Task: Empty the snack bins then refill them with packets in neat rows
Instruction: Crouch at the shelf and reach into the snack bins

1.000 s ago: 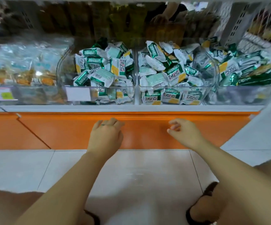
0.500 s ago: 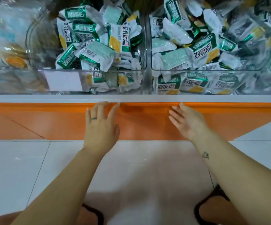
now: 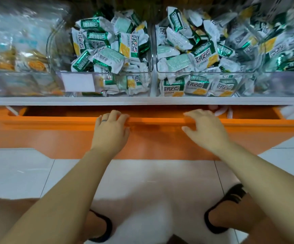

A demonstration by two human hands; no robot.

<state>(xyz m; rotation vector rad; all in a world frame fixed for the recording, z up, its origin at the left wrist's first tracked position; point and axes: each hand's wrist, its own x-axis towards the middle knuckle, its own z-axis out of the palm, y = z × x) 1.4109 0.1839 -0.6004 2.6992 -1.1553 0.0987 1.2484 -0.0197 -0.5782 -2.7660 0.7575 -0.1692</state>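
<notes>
Two clear snack bins stand side by side on a white shelf ledge [image 3: 142,101]. The left bin [image 3: 58,81] and the right bin [image 3: 245,73] both hold loose heaps of green-and-white packets [image 3: 107,57] [image 3: 204,55]. Below the ledge an orange drawer [image 3: 156,138] stands slightly open. My left hand [image 3: 110,132] grips the drawer front's top edge, its fingers curled over it. About a hand's width to the right, my right hand [image 3: 206,132] grips the same edge.
A far-left bin [image 3: 16,64] holds orange-marked packets, and a far-right bin [image 3: 283,50] holds more green ones. Something white and pink [image 3: 221,110] shows inside the drawer gap. I am crouching on white floor tiles [image 3: 151,182], with my black shoes [image 3: 227,212] close below.
Both hands went from reaching toward the orange front to hooking over its top edge. The drawer has come out a little, showing a dark gap. The view has moved closer to the bins.
</notes>
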